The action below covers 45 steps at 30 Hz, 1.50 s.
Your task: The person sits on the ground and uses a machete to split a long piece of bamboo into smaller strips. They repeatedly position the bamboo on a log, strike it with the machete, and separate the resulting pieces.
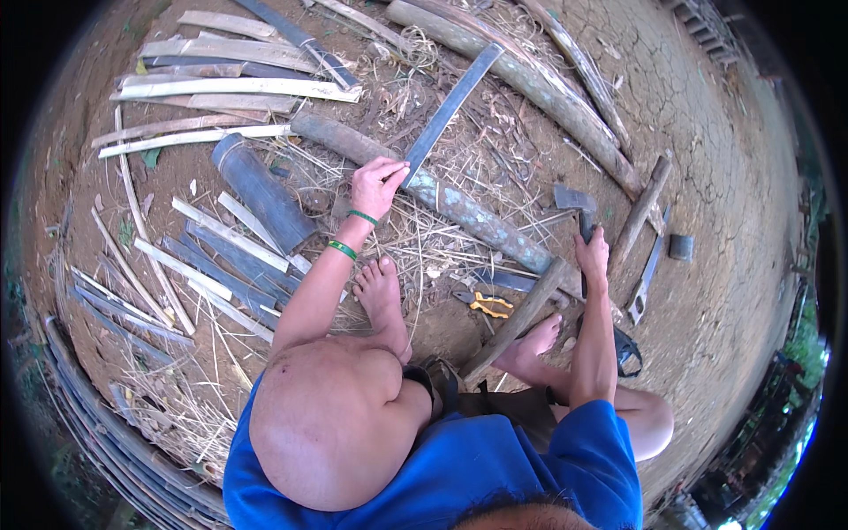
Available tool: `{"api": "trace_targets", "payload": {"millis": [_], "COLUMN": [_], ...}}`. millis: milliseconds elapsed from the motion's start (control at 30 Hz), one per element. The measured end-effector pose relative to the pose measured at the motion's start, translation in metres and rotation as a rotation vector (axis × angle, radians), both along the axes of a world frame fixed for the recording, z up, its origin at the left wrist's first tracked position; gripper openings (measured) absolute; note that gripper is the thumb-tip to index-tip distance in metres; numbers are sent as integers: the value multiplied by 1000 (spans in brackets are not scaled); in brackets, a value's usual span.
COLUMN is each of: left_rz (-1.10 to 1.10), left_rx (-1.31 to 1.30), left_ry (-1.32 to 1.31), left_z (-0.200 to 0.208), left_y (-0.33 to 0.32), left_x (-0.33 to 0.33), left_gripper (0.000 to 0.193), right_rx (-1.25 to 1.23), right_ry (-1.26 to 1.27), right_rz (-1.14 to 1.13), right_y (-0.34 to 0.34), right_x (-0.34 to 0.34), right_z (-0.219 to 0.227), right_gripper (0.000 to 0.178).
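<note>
1. Nearby, yellow pliers lay left of the right hand
2. Farther, that hand gripped a hatchet
3. Left of it, the left hand pinched a dark strip's near end
4. The dark strip slanted far and right, past the mottled log

Outdoors we are, in an earthen yard serving as a workshop: bare, cracked ground spreads right of the lichen-spotted log, straw littering both its sides. Left of that log, split bamboo strips lie in rows near a thick bamboo tube! Pliers on its near side, hatchet and handsaw to its right. Far right of it, the blurred rim shows what looks like greenery.
</note>
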<state>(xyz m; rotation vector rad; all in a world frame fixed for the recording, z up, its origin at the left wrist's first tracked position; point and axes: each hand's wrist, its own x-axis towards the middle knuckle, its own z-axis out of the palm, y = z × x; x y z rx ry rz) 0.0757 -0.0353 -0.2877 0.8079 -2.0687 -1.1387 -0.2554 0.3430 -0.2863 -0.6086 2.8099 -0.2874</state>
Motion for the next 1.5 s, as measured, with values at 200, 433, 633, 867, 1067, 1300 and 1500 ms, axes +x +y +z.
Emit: {"api": "trace_targets", "payload": {"millis": [200,433,633,867,1067,1300,1500], "left_rz": [48,52,100,98,104,112,113], "left_rx": [-87,-175,-233,-262,-242,-241,-236], "left_ry": [50,87,88,95,115,112,110], "left_z": [-8,-5,-3,-11,-18,-15,-19], "left_y": [8,13,14,15,15,17,16], "left_x": [5,7,6,7,8,7,10], "left_gripper": [15,13,10,10,11,10,9], "right_rx": [-670,-414,-379,-373,-364,-380,-611], "right_ry": [-515,-693,-569,-421,-498,-402,-352], "right_rz": [105,236,399,452,391,451,493], "right_y": [-97,-193,-224,-229,-237,-230,-233], "right_x": [66,184,221,231,227,230,239], "right_z": [76,108,113,105,117,92,114], "right_gripper": [31,33,34,36,40,29,25]}}
